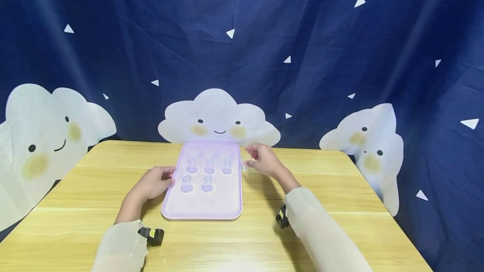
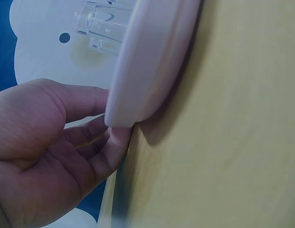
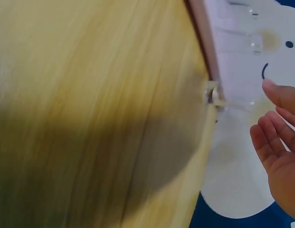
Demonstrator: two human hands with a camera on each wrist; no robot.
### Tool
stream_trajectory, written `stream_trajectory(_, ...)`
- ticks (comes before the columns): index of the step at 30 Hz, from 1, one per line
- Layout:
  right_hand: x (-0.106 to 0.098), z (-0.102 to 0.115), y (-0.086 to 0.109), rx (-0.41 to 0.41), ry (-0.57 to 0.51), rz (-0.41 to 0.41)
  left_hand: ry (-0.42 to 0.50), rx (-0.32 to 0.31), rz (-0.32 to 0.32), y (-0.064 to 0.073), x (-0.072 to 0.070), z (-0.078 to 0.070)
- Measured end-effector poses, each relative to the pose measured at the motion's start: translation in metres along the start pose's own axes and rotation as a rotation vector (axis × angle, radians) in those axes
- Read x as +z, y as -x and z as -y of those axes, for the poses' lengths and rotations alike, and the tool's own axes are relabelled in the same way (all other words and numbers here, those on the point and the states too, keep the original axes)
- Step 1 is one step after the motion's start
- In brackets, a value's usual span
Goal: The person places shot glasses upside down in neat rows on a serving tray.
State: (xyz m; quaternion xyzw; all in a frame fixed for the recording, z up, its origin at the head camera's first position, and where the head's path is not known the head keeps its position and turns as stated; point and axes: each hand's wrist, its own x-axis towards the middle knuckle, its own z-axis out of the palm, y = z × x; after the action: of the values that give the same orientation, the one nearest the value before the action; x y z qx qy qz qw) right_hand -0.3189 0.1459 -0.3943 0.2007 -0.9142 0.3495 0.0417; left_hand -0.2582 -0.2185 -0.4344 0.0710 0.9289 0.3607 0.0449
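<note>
A pale purple tray (image 1: 204,208) lies on the wooden table, bearing several small clear glass cups (image 1: 227,167) in two rows, three in the far row and two in the nearer one. My left hand (image 1: 155,183) grips the tray's left rim, thumb at the rim and fingers reaching under it in the left wrist view. Just outside the tray's right rim stands another small clear cup (image 1: 244,166). Beside it hovers my right hand (image 1: 264,160), its thumb and fingers spread apart. The right wrist view shows that hand's fingertips clear of the cup.
A light wooden table (image 1: 325,230) extends around the tray. Behind it hangs a dark blue cloth (image 1: 211,3) printed with white clouds and triangles. A small black wrist camera (image 1: 152,236) sits at the left cuff, and another black one (image 1: 282,216) at the right.
</note>
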Motion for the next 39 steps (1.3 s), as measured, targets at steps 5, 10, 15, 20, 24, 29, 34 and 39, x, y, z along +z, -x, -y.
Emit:
stream_trajectory(5, 0.002, -0.007, -0.003, 0.003, -0.007, 0.033, -0.003, 0.011, -0.003, -0.002, 0.0, 0.002)
stream_trajectory(10, 0.008, -0.014, -0.005, 0.021, -0.035, 0.053, 0.004, 0.006, 0.002, -0.001, -0.001, -0.001)
stream_trajectory(15, 0.014, -0.02, -0.004, 0.073, -0.059, 0.056, 0.008, 0.006, 0.0, 0.0, -0.001, -0.002)
stream_trajectory(20, 0.022, -0.027, -0.002, 0.084, -0.069, 0.038, 0.003, 0.001, -0.001, 0.0, -0.001, -0.001)
stream_trajectory(24, 0.026, -0.031, 0.0, 0.119, -0.12, 0.028, 0.004, 0.002, -0.002, -0.001, -0.001, -0.001)
stream_trajectory(29, 0.029, -0.035, 0.0, 0.153, -0.148, 0.023, -0.001, 0.009, -0.001, -0.001, -0.001, -0.001)
stream_trajectory(34, 0.033, -0.036, -0.002, 0.148, -0.162, 0.025, 0.004, 0.005, -0.003, -0.001, -0.001, 0.0)
stream_trajectory(39, 0.032, -0.035, -0.002, 0.161, -0.166, 0.031, 0.007, -0.002, -0.001, 0.0, 0.0, 0.0)
